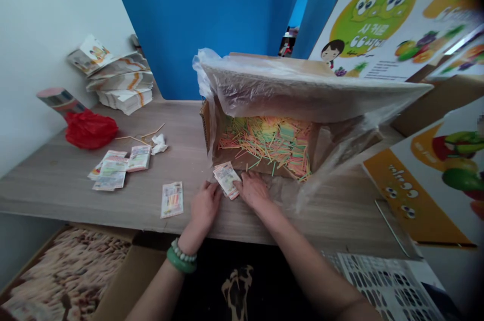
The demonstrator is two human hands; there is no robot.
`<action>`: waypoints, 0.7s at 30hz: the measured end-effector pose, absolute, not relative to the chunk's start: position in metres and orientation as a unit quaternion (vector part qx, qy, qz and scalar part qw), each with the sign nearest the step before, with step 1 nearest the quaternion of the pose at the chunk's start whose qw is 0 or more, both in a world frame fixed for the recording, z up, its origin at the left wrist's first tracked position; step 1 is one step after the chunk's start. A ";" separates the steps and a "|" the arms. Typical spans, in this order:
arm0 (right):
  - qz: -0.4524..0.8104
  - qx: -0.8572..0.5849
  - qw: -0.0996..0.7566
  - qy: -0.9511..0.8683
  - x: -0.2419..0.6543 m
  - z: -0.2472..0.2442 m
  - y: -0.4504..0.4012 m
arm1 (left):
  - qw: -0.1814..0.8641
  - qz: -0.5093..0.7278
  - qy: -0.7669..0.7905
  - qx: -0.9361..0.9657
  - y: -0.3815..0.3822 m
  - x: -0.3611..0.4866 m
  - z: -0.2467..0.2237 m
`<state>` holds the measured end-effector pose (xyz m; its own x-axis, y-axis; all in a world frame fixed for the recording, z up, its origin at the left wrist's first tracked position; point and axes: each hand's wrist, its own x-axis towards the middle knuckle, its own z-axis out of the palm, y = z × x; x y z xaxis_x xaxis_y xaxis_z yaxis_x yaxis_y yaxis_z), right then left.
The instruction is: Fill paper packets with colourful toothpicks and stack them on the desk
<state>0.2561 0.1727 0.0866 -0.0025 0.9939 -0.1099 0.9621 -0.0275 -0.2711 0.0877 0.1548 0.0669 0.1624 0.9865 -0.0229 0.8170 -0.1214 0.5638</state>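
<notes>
A small stack of printed plastic packets (227, 179) lies between my hands at the front of an open cardboard box. My right hand (255, 190) has its thumb on the stack's right edge, its other fingers bent beside the box. My left hand (205, 204) rests at the stack's left edge with fingers curled in; whether they pinch anything is hidden. Inside the plastic-lined box (206, 127) lies a heap of thin pink, green, yellow and orange sticks (268, 142). One single packet (172, 200), with coloured sticks showing through, lies flat left of my left hand.
More packets (113, 167) lie to the left on the table (147, 205). Behind them are a red plastic bag (91, 129), crumpled tissue (159, 144) and stacked flattened cartons (124, 84). Printed boxes (423, 175) stand at right. A carton of beige pieces (71, 270) sits below left.
</notes>
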 end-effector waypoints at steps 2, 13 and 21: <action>0.142 -0.716 0.060 -0.681 0.252 0.084 0.177 | 0.217 0.148 0.629 0.732 0.158 0.088 0.067; 0.203 -0.750 0.212 -0.593 0.273 0.071 0.175 | 0.355 0.305 0.612 0.637 0.165 0.081 0.059; 0.507 -0.546 0.491 -0.452 0.263 0.066 0.163 | 0.646 0.450 0.476 0.393 0.177 0.109 0.076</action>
